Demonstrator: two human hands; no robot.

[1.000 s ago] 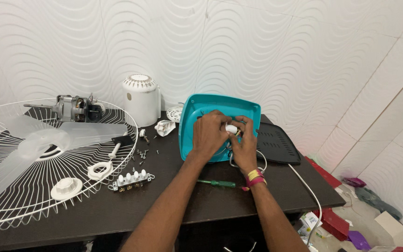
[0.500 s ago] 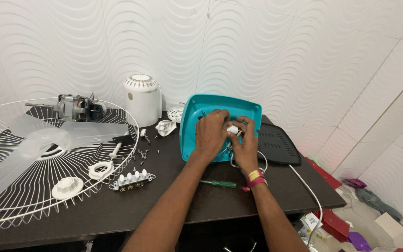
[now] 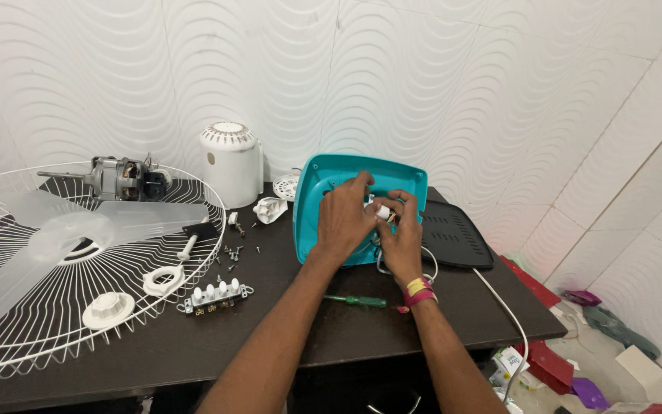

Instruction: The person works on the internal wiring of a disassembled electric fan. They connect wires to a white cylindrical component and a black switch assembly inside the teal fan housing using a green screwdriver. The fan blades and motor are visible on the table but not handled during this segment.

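A dark tabletop (image 3: 193,345) fills the lower half of the frame, set against a white wall with a wavy raised pattern (image 3: 423,77). Nearest the camera, at lower centre, a green-handled screwdriver (image 3: 356,300) lies flat on the table just left of the right wrist. Above it, at the centre of the frame, a teal plastic fan base housing (image 3: 323,192) stands tilted on edge with its hollow side facing the camera; inside it sit wires and a small white part (image 3: 382,211). The left hand (image 3: 344,218) reaches into the hollow with its fingers curled around that part, and the right hand (image 3: 400,238) pinches it from the other side, fingers narrow and closed on it; a white cable (image 3: 499,307) runs from the housing off the table's right edge. A black vented cover (image 3: 453,241) lies flat just right of the housing. To the left of centre lie a white push-button switch block (image 3: 214,295), two white round caps (image 3: 109,309), and loose screws (image 3: 233,253). A white wire fan guard (image 3: 9,337) with a translucent blade (image 3: 63,230) covers the left side. Farther back stand a white motor cover (image 3: 231,162) and a bare fan motor (image 3: 120,178). At lower right, scraps litter the floor (image 3: 599,360).
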